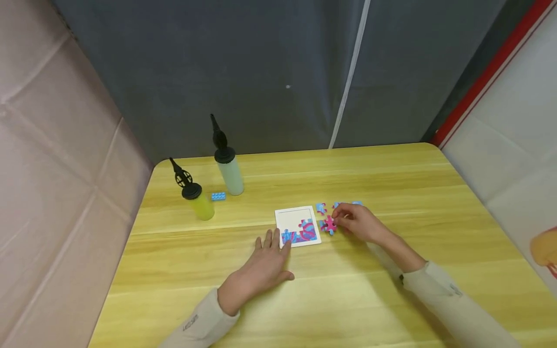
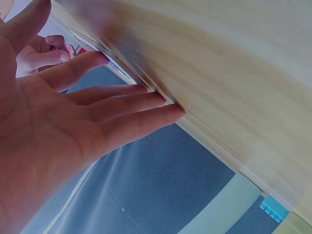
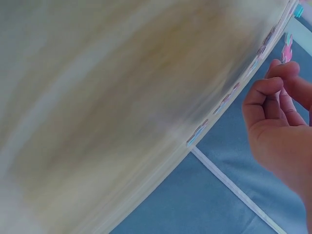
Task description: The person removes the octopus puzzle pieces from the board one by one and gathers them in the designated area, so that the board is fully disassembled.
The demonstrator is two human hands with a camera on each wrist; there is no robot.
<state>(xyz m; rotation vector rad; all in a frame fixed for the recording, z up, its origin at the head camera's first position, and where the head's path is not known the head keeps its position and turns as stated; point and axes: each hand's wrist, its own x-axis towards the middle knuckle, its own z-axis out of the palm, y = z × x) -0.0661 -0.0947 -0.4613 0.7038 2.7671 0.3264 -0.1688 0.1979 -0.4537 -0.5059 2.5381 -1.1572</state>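
A white square puzzle tray (image 1: 287, 219) lies mid-table, its lower part filled with joined blue, purple and pink pieces. My left hand (image 1: 266, 263) rests at the tray's lower left corner, fingers stretched out and fingertips touching its edge; the left wrist view shows the fingers (image 2: 141, 114) straight. Just right of the tray, my right hand (image 1: 359, 222) pinches a pink and blue puzzle piece (image 1: 329, 224) between thumb and finger. In the right wrist view that piece (image 3: 287, 48) is held above the tabletop. Behind it lie loose puzzle pieces (image 1: 321, 208), some partly covered by the right hand.
On the left of the table stand a yellow bottle (image 1: 202, 207) and a pale bottle (image 1: 231, 178), both with black pointed tops. Between them sits a small blue building brick (image 1: 218, 196). A dark curtain (image 1: 261, 72) hangs behind the table (image 1: 391, 179).
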